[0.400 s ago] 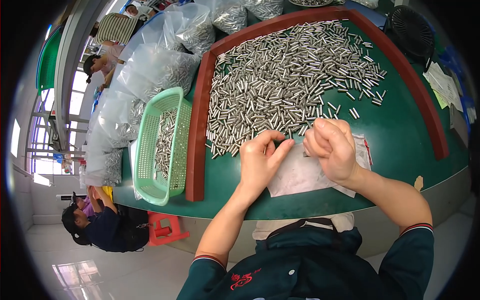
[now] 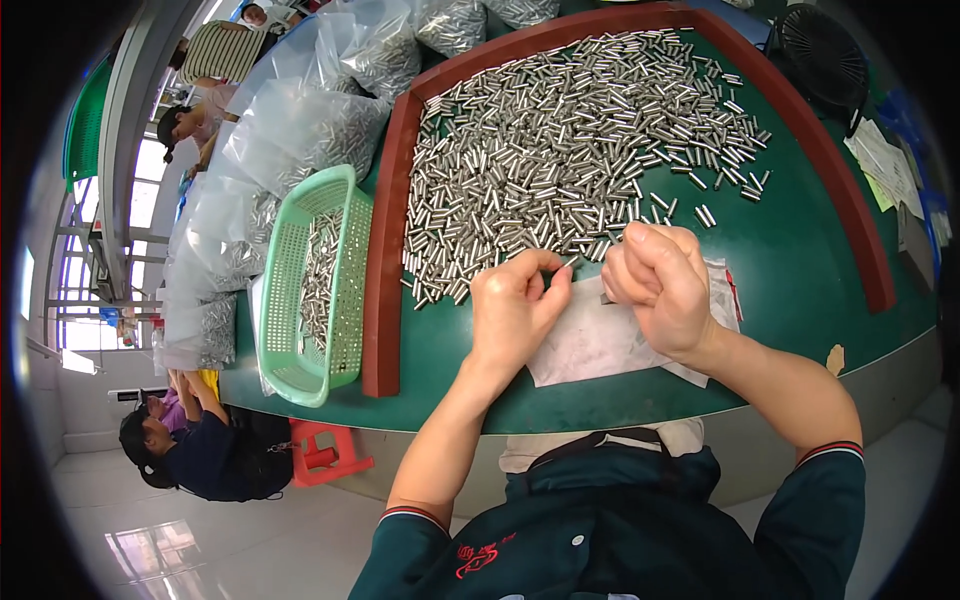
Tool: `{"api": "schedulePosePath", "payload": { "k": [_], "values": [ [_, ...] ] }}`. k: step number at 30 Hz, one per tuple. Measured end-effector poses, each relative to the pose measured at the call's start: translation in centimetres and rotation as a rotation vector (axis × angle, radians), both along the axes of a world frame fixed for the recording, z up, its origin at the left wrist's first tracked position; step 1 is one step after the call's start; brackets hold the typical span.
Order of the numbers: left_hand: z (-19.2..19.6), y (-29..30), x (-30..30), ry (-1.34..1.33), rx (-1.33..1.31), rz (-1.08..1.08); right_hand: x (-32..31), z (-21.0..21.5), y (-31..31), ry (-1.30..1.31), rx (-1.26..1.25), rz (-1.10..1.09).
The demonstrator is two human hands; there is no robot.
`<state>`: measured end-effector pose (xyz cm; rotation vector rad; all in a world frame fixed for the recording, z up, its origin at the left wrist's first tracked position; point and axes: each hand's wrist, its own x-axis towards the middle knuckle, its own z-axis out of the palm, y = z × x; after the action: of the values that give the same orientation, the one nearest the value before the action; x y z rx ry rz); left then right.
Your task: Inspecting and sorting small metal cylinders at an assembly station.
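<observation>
Short shiny metal pins (image 2: 540,150) lie in a broad heap on the green tabletop. At the heap's near edge my left hand (image 2: 512,312) is closed, thumb and forefinger bent together around a small pin at their tips. To its right, my right hand (image 2: 660,290) is curled into a fist with the thumb on top. The end of a metal pin (image 2: 605,298) shows under its fingers; whatever else lies inside the fist is hidden. Beneath both hands a stained whitish cloth (image 2: 570,350) is spread on the table.
A reddish-brown wooden frame (image 2: 384,300) borders the heap. Left of it stands a green perforated basket (image 2: 350,300) holding pins. Clear bags of pins (image 2: 335,130) line the far left. A black fan (image 2: 822,60) and papers (image 2: 885,165) sit at right. Co-workers (image 2: 200,450) are at left.
My left hand has drawn slightly left, its thumb and forefinger closer together. The right hand stays closed in nearly the same place. The whole view has shifted a little.
</observation>
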<state>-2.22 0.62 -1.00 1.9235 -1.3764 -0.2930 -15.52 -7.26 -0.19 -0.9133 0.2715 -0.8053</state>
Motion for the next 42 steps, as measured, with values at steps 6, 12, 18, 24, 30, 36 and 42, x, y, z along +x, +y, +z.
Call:
{"api": "schedulePosePath", "payload": {
  "k": [6,12,18,24,30,36,42],
  "values": [
    [0.7,1.9,-0.3,-0.012,0.118,-0.246,-0.4,0.2,0.1,-0.099,0.052,0.036],
    [0.7,1.6,-0.1,0.018,0.142,-0.258,-0.2,0.0,0.0,-0.047,0.070,0.021],
    [0.7,1.6,0.1,-0.006,0.144,-0.278,-0.1,0.2,-0.1,-0.034,0.114,0.058],
    [0.8,1.6,0.0,-0.021,0.130,-0.283,-0.2,0.4,0.0,-0.043,0.123,0.053],
    [0.7,1.6,-0.2,-0.038,0.113,-0.280,-0.2,0.2,0.1,-0.034,0.104,0.050],
    [0.5,1.7,-0.2,0.012,0.140,-0.272,-0.1,0.1,0.5,0.009,0.051,0.021],
    [0.9,1.4,-0.2,0.007,0.153,-0.307,-0.2,0.0,0.9,-0.002,0.000,0.014]
  ]
}}
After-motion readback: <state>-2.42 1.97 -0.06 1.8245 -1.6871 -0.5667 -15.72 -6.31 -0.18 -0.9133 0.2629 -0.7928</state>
